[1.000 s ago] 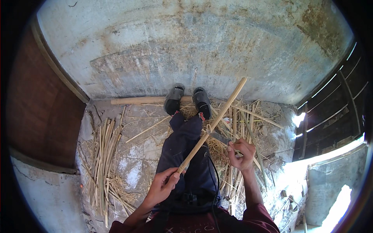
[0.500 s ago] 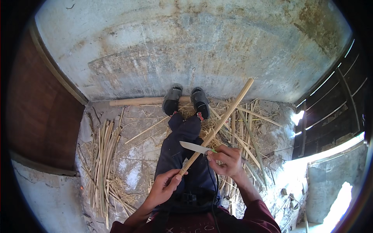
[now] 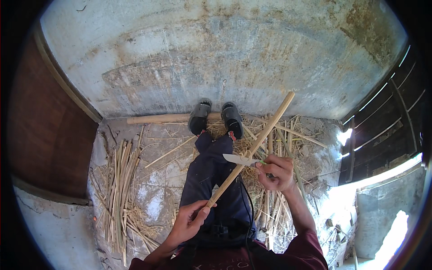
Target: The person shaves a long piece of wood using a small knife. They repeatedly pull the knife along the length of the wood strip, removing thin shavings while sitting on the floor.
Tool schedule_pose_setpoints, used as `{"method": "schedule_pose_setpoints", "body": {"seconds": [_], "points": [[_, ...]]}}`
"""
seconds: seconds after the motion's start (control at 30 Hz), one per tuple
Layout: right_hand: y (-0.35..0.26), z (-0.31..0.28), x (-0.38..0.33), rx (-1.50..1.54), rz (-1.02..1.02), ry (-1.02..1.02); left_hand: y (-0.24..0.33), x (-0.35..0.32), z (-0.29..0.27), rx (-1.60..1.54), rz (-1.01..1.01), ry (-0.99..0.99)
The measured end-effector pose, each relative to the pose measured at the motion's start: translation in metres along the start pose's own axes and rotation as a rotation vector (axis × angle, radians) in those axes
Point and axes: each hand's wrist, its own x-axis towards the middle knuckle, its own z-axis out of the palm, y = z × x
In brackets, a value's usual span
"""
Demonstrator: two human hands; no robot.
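Note:
My left hand (image 3: 191,219) grips the near end of a long, pale strip of split bamboo (image 3: 229,180). The strip slants up and to the right across my legs, its far end close to the wall. In my right hand (image 3: 276,172) is a knife (image 3: 237,159) with a light, pointed blade and a partly green handle, most of it hidden by the fingers. Its blade lies across the strip about midway along, tip pointing left. A small curled shaving shows on the strip by the blade.
Thin split sticks (image 3: 120,189) lie piled on the floor at left. More sticks and shavings (image 3: 288,148) spread at right. A thick pole (image 3: 157,118) rests along the stained wall (image 3: 216,58), near my shoes (image 3: 200,116). A dark cord (image 3: 250,207) hangs over my lap.
My right hand has moved the knife up and to the right along the strip, away from my left hand. My left hand stays nearly still on the near end.

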Motion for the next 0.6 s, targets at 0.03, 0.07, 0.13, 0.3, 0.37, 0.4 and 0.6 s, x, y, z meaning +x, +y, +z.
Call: {"method": "schedule_pose_setpoints", "body": {"seconds": [0.03, 0.07, 0.13, 0.3, 0.37, 0.4, 0.6], "points": [[0.002, -0.001, -0.001, -0.011, -0.014, -0.004, -0.001, 0.000, 0.000, -0.002, -0.001, -0.007], [0.008, -0.002, -0.006, -0.013, -0.015, -0.004, 0.000, 0.000, -0.001, -0.002, 0.001, -0.008], [0.023, -0.004, -0.014, -0.055, 0.051, 0.037, 0.003, -0.001, -0.002, -0.009, -0.020, 0.012], [0.048, -0.022, -0.016, -0.039, 0.191, 0.163, 0.000, -0.005, -0.008, 0.025, -0.031, 0.031], [0.060, -0.026, -0.022, -0.100, 0.247, 0.168, -0.004, -0.004, -0.009, 0.037, -0.036, 0.027], [0.064, -0.028, -0.026, -0.102, 0.247, 0.169, -0.006, -0.005, -0.010, 0.040, -0.036, 0.026], [0.056, -0.014, -0.031, -0.110, 0.241, 0.192, -0.018, -0.002, -0.016, 0.059, -0.067, 0.067]]}}
